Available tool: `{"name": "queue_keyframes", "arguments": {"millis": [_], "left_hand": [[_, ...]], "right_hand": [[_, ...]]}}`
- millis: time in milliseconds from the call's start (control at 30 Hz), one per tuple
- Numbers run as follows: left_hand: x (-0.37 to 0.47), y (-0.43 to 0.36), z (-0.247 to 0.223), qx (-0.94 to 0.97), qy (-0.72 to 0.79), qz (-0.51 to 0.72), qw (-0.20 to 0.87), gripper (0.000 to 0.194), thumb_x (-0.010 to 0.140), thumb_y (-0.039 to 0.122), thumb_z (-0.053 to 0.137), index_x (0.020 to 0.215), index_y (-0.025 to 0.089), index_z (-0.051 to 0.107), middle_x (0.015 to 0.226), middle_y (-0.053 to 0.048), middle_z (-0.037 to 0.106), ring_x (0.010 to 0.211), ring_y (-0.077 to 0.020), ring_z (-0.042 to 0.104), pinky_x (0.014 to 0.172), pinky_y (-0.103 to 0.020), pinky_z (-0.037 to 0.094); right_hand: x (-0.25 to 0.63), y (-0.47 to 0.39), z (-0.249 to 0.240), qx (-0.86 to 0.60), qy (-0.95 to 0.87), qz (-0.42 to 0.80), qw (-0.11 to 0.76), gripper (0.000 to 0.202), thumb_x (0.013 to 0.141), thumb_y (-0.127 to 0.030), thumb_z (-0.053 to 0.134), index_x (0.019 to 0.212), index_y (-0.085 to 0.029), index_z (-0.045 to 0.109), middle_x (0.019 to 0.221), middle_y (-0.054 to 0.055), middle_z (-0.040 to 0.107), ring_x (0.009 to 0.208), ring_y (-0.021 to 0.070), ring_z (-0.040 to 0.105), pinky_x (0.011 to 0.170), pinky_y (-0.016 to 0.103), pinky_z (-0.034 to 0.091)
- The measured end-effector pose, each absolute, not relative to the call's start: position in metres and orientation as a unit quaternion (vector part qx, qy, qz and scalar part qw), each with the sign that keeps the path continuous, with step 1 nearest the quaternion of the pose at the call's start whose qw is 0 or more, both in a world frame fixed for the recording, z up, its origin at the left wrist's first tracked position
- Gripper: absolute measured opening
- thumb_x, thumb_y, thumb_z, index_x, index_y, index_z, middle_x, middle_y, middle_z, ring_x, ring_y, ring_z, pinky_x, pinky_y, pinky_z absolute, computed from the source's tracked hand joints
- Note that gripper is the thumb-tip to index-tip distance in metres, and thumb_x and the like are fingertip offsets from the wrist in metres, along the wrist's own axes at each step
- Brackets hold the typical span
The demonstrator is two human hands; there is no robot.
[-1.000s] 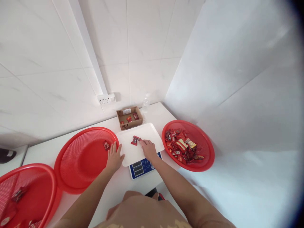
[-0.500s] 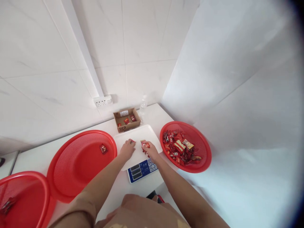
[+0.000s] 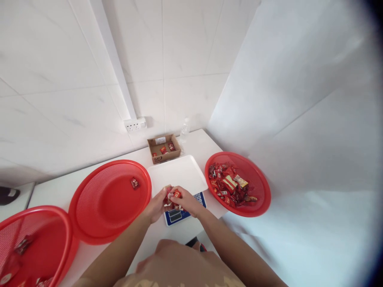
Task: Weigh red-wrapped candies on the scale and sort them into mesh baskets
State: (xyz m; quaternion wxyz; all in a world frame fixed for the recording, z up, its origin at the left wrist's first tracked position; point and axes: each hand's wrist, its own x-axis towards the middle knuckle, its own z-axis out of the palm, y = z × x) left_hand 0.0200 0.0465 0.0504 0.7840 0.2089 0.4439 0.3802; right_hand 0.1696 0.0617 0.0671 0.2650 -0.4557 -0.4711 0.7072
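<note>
My left hand (image 3: 157, 205) and my right hand (image 3: 186, 201) meet over the front edge of a digital scale. Between them is a small bunch of red snack packets (image 3: 177, 194), with fingers of both hands closed round it. My hands partly cover the packets, so I cannot make out each one. Below my hands show the scale's blue panel (image 3: 175, 215) with its dark displays and part of the keypad. The white weighing tray (image 3: 179, 172) lies bare just beyond them.
At right stands a red mesh basket (image 3: 261, 199) of red packets. Two more red baskets (image 3: 110, 235) (image 3: 67, 227) stand at left, with fewer packets inside. Behind the scale are a cardboard box (image 3: 164, 158) holding several packets and a clear plastic bottle (image 3: 185, 128). A wall socket (image 3: 135, 124) is behind.
My hands were apart over the tray, each with red packets. They have come together and drawn back toward me, over the scale's front panel. The view has shifted slightly left.
</note>
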Motion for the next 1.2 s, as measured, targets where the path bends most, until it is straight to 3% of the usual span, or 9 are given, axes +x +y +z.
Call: {"name": "queue_keyframes", "arguments": {"millis": [133,233,400,533,633,700,933,1067,1200], "left_hand": [[0.014,0.04,0.053,0.108,0.454,0.433,0.771,0.025,0.084,0.045,0.055,0.097,0.024,0.056,0.087,0.001,0.062,0.07,-0.0108,0.059,0.068,-0.028,0.051],[0.005,0.04,0.054,0.032,0.423,0.467,0.776,0.024,0.09,0.042,0.046,0.094,0.022,0.057,0.088,-0.001,0.065,0.083,-0.0148,0.064,0.08,-0.036,0.052],[0.0,0.036,0.053,0.117,0.431,0.46,0.768,0.032,0.091,0.047,0.038,0.1,0.023,0.058,0.101,-0.005,0.067,0.104,-0.0202,0.061,0.087,-0.044,0.051],[0.007,0.031,0.055,0.182,0.437,0.464,0.748,0.035,0.089,0.049,0.038,0.099,0.023,0.06,0.108,-0.006,0.065,0.113,-0.0203,0.057,0.09,-0.038,0.052],[0.01,0.027,0.059,0.141,0.433,0.497,0.739,0.033,0.09,0.043,0.035,0.099,0.023,0.061,0.113,-0.006,0.065,0.118,-0.019,0.054,0.092,-0.036,0.051],[0.009,0.024,0.061,0.092,0.429,0.503,0.745,0.032,0.09,0.04,0.036,0.094,0.022,0.062,0.11,-0.006,0.066,0.117,-0.0186,0.055,0.092,-0.034,0.051],[-0.011,0.022,0.075,-0.032,0.416,0.479,0.772,0.03,0.09,0.035,0.043,0.082,0.019,0.066,0.079,-0.004,0.07,0.076,-0.0144,0.067,0.071,-0.028,0.056],[-0.044,0.032,0.093,-0.102,0.446,0.537,0.709,0.03,0.091,0.036,0.04,0.088,0.02,0.066,0.084,-0.004,0.072,0.08,-0.0156,0.066,0.069,-0.029,0.057],[-0.082,0.039,0.107,-0.104,0.508,0.596,0.613,0.034,0.092,0.039,0.034,0.101,0.022,0.062,0.09,-0.001,0.072,0.093,-0.0167,0.064,0.075,-0.031,0.057]], "right_hand": [[0.166,0.058,0.072,-0.475,-0.498,0.679,0.258,0.031,0.072,-0.04,0.064,0.096,-0.023,0.054,0.072,-0.005,0.055,0.054,0.0089,0.05,0.052,0.023,0.044],[0.161,0.057,0.077,-0.529,-0.5,0.607,0.32,0.03,0.077,-0.039,0.056,0.101,-0.022,0.052,0.075,-0.004,0.058,0.057,0.0108,0.054,0.057,0.026,0.048],[0.141,0.047,0.089,-0.486,-0.664,0.398,0.404,0.021,0.084,-0.027,0.048,0.102,-0.023,0.059,0.105,0.004,0.062,0.099,0.0193,0.058,0.091,0.036,0.045],[0.121,0.033,0.085,-0.368,-0.833,0.276,0.309,0.032,0.088,-0.023,0.046,0.118,-0.024,0.059,0.127,0.006,0.057,0.122,0.0249,0.046,0.107,0.044,0.031],[0.116,0.025,0.079,-0.359,-0.875,0.231,0.228,0.044,0.089,-0.034,0.05,0.133,-0.027,0.048,0.139,0.006,0.049,0.134,0.0287,0.031,0.112,0.054,0.012],[0.118,0.022,0.078,-0.355,-0.881,0.23,0.214,0.05,0.09,-0.04,0.048,0.138,-0.029,0.04,0.143,0.005,0.044,0.138,0.0281,0.025,0.112,0.055,0.008],[0.145,0.025,0.088,-0.368,-0.855,0.209,0.299,0.053,0.089,-0.042,0.048,0.138,-0.022,0.042,0.142,0.01,0.043,0.137,0.0244,0.027,0.11,0.046,0.027],[0.199,0.043,0.072,-0.491,-0.78,0.183,0.344,0.046,0.09,-0.035,0.044,0.133,-0.02,0.046,0.139,0.013,0.045,0.132,0.0238,0.036,0.108,0.044,0.033],[0.278,0.064,0.043,-0.651,-0.68,0.144,0.305,0.047,0.086,-0.031,0.046,0.129,-0.013,0.05,0.138,0.017,0.043,0.131,0.0258,0.037,0.108,0.044,0.031]]}}
